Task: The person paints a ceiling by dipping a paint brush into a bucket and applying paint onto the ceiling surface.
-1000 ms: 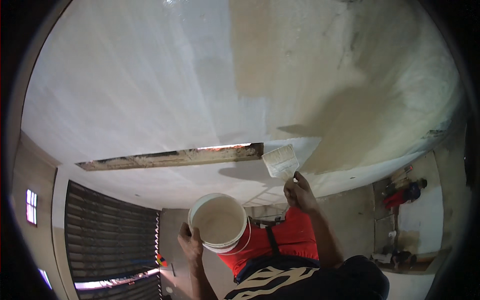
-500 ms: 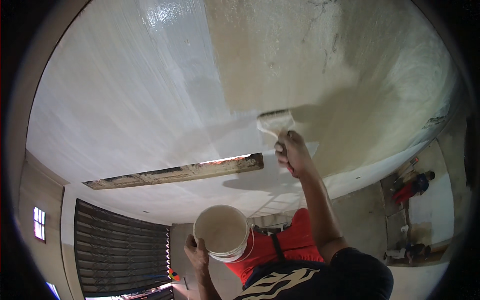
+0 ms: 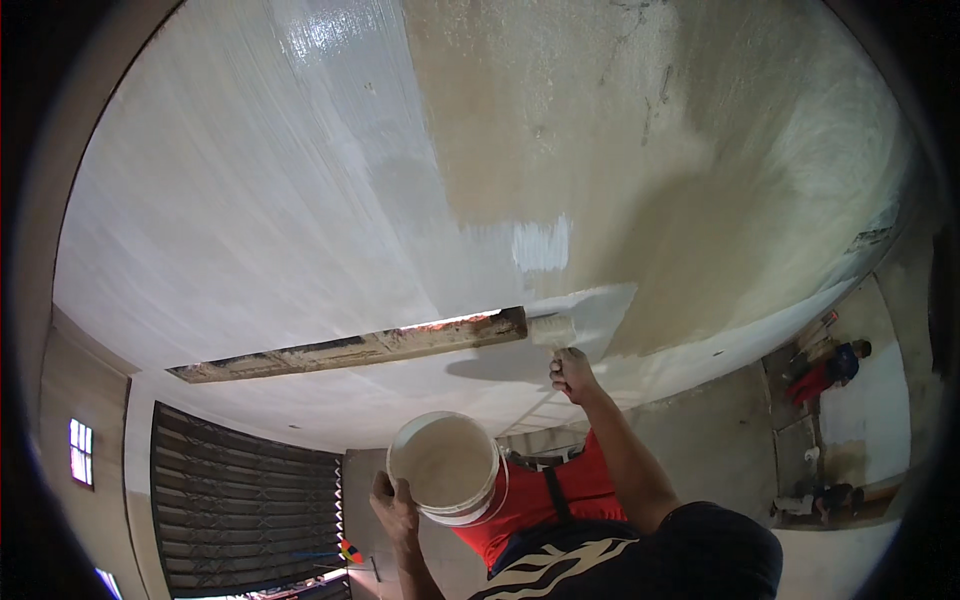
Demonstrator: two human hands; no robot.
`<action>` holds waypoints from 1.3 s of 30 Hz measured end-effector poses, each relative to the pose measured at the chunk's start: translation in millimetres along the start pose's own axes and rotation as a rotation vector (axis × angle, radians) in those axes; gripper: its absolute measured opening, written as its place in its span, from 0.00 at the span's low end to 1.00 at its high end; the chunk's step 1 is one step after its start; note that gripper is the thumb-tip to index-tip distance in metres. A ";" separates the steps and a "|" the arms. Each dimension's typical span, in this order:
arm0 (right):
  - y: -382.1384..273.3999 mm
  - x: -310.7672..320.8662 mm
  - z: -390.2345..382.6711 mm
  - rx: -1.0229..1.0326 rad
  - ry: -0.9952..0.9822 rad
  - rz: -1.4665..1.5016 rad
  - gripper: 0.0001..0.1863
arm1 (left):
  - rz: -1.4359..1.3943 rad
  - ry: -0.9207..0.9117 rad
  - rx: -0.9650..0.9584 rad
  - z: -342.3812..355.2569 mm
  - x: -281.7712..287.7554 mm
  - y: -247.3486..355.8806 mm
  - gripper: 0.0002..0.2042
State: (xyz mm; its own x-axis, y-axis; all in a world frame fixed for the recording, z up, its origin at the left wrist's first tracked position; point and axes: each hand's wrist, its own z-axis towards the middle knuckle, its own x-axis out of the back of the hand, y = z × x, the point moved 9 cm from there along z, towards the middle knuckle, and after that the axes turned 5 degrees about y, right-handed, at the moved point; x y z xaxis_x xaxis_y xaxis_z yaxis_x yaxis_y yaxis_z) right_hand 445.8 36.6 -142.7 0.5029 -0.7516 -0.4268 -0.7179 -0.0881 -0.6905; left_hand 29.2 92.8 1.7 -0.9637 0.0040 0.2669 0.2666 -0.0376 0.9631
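My right hand (image 3: 573, 373) grips a wide paintbrush (image 3: 550, 330) by its handle. Its bristles are at the wall (image 3: 250, 180), beside the right end of a long slot (image 3: 440, 338); contact is hard to tell. Higher up, a fresh white patch (image 3: 540, 245) stands out on the beige bare part of the wall (image 3: 560, 150). My left hand (image 3: 395, 505) holds a white bucket (image 3: 480, 512) at its left side, with the thumb near the rim. Pale, creamy liquid fills part of the bucket, and its wire handle hangs down on the right.
A dark folding metal gate (image 3: 245, 500) stands at lower left, with a small window (image 3: 80, 450) beyond it. At the far right are a person in red trousers (image 3: 825, 375) and another person (image 3: 835, 503) lower down. Concrete floor (image 3: 700, 430) stretches below the wall.
My right hand has brought the brush down from the beige area to beside the slot. A white patch now shows where the brush was. The bucket has hardly moved.
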 end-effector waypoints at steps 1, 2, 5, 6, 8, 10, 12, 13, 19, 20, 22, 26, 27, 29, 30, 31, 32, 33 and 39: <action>-1.7 1.4 -1.3 0.006 0.035 -0.003 0.07 | 0.000 -0.002 -0.002 -0.5 -1.8 0.9 0.11; -6.4 -0.6 -0.2 0.007 0.036 -0.001 0.07 | -0.035 0.002 -0.022 -1.7 -4.4 4.4 0.11; -83.1 -34.9 -18.6 0.218 -0.010 -0.146 0.06 | -0.004 -0.016 -0.052 -0.4 -7.5 13.8 0.12; -106.4 -46.6 -23.4 0.279 -0.060 -0.154 0.06 | 0.062 -0.032 -0.065 -0.1 -8.9 15.1 0.12; -131.5 -79.2 -66.6 0.328 -0.064 -0.141 0.06 | 0.048 -0.014 -0.039 0.5 -4.1 3.7 0.12; -142.6 -87.5 -91.6 0.383 -0.064 -0.130 0.06 | 0.027 0.001 -0.015 -0.1 -4.2 -1.3 0.12; -143.5 -86.7 -107.5 0.475 -0.157 -0.059 0.08 | -0.061 0.006 -0.083 -2.7 -4.7 7.5 0.12; -141.6 -80.1 -100.8 0.475 -0.152 -0.059 0.08 | -0.061 0.002 -0.080 -3.2 -5.4 10.0 0.12; -64.2 -30.7 -6.9 0.254 -0.120 -0.035 0.09 | 0.038 0.010 -0.056 1.6 -6.1 6.5 0.13; -55.6 -26.6 -2.6 0.255 -0.121 -0.035 0.09 | 0.057 0.001 -0.078 3.2 -5.3 6.5 0.14; -25.8 -15.2 8.2 0.098 -0.084 0.008 0.09 | 0.079 -0.009 -0.100 1.7 -3.8 4.3 0.14; -11.9 -2.6 20.2 -0.035 -0.059 0.045 0.10 | 0.042 -0.007 -0.111 -1.8 -12.1 14.3 0.15; -18.4 -6.0 21.9 -0.037 -0.058 0.046 0.10 | 0.032 -0.004 -0.098 -3.9 -12.0 16.8 0.15; -63.6 -23.1 15.9 0.149 -0.047 -0.078 0.10 | 0.019 -0.032 -0.106 -5.3 -12.2 20.5 0.15; -68.4 -36.4 3.2 0.142 -0.053 -0.079 0.10 | 0.017 -0.038 -0.108 -6.3 -10.2 21.8 0.15; -80.7 -49.6 -16.9 0.211 -0.030 -0.088 0.09 | 0.014 -0.044 -0.108 -7.0 -8.4 22.7 0.15; -93.8 -57.1 -35.3 0.285 -0.004 -0.097 0.09 | -0.028 -0.014 -0.149 -8.9 -9.2 30.1 0.15; -99.9 -62.3 -48.8 0.347 -0.064 -0.109 0.08 | -0.074 0.016 -0.191 -9.0 -10.1 36.1 0.15; -74.7 -37.8 -30.3 0.291 -0.127 0.014 0.10 | 0.016 -0.041 -0.138 -4.2 -9.1 20.5 0.14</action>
State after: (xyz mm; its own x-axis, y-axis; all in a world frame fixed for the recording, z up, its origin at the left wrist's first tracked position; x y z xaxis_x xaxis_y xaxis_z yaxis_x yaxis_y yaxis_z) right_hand 465.8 51.8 -57.3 0.5631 -0.6619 -0.4949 -0.5667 0.1266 -0.8141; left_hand 43.3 87.8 18.9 -0.9573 0.0433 0.2858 0.2744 -0.1747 0.9456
